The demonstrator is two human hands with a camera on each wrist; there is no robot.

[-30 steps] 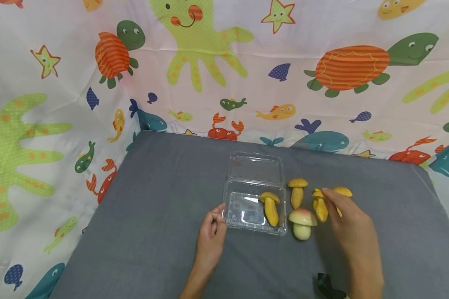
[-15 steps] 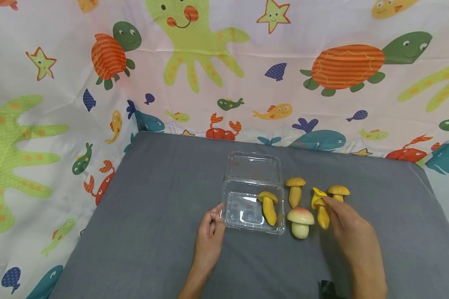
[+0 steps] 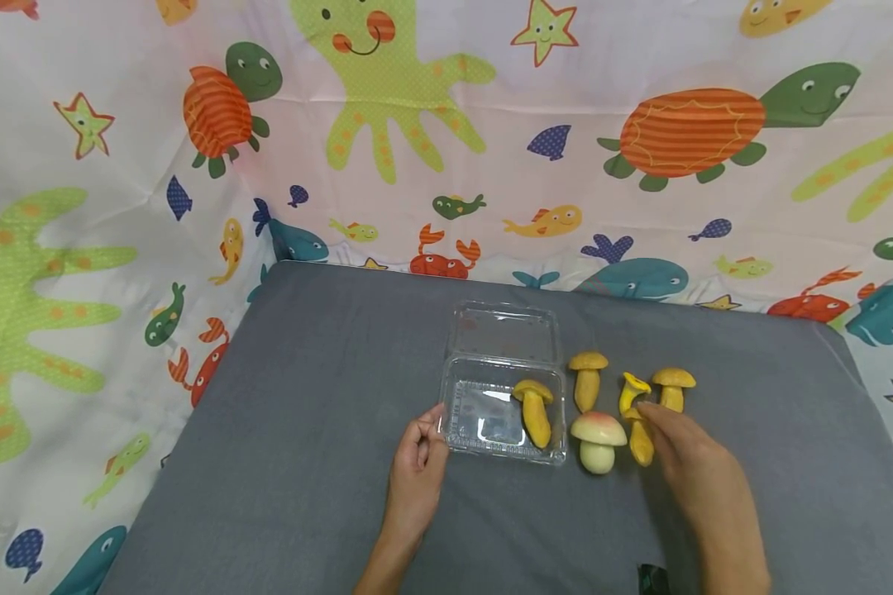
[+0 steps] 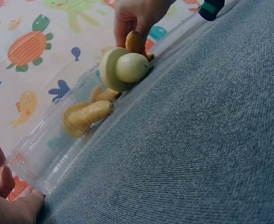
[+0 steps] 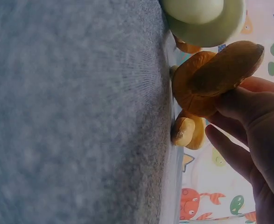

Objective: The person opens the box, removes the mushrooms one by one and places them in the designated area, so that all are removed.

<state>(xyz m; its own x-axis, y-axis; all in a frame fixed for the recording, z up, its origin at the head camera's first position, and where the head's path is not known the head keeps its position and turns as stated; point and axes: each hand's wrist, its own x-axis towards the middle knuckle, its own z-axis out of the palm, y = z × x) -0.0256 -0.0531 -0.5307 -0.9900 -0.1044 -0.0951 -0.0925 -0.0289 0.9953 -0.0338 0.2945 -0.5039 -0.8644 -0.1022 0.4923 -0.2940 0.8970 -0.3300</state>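
Observation:
My left hand (image 3: 419,467) pinches the near left edge of a clear plastic clamshell box (image 3: 465,446), whose lid (image 3: 502,335) lies folded back. Inside the box, at its right side, lies a yellow-brown toy mushroom (image 3: 537,421). With thumb and fingers my right hand (image 3: 703,475) pinches another yellow-brown mushroom (image 5: 228,70), its stem sticking out from the fingertips in the right wrist view. Just beyond that hand is a bright yellow trumpet-shaped mushroom (image 3: 629,392). Between box and right hand stands a fat pale mushroom (image 3: 598,445) with a reddish cap top.
Two more yellow-brown mushrooms are on the grey cloth: one (image 3: 587,384) right of the box, one (image 3: 673,387) beyond my right hand. A dark object (image 3: 652,580) shows at the near edge. A curtain (image 3: 417,124) printed with sea animals hangs behind and at the left.
My right hand has drawn the pinched mushroom a little toward the near side, uncovering more of the trumpet-shaped one. My left hand keeps its grip on the box; the head view shifted slightly.

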